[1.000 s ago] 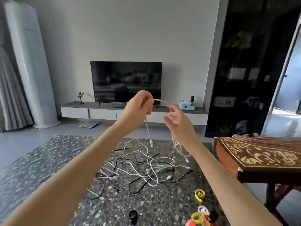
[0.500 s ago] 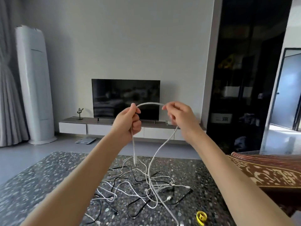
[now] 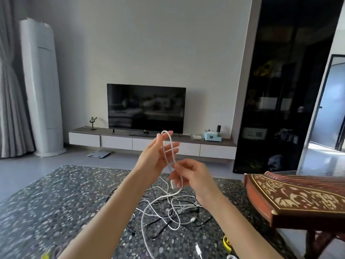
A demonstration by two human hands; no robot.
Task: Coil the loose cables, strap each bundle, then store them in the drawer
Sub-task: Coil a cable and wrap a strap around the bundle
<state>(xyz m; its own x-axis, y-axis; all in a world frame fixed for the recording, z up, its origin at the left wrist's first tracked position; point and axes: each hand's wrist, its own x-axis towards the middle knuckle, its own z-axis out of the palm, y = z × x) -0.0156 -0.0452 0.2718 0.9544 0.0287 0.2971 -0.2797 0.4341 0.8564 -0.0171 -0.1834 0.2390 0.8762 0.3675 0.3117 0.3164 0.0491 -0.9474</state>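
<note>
**First loop of the first coil: strapping and storing not yet begun**

The left hand is held up in front of the person, palm turned inward, fingers straight and relaxed rather than clenched. It works as a former: one white cable is draped over the fingertips in a narrow loop and hangs down on both sides. Just below, the right hand pinches both strands of that loop between thumb and fingers, close to the heel of the left hand. The cable's plug end dangles just under the pinch.

From there the cable drops onto the pebble-patterned table and runs into the tangle of white and black leads, which lies loose and unsorted. A yellow strap lies on the table's near right edge, well apart from the hands. Beyond the table a low console with drawer fronts stands under the television; whether it holds the drawer meant, I cannot tell.

The step in hand looks like coiling, at its very start: one turn is made and most of the cable sits in the pile. The next move probably calls for the right hand to draw more length free and lay it round the left hand's fingers. The cable crosses other leads in the heap, so a snag is likely, and a hard pull could drag the whole tangle along.
</note>
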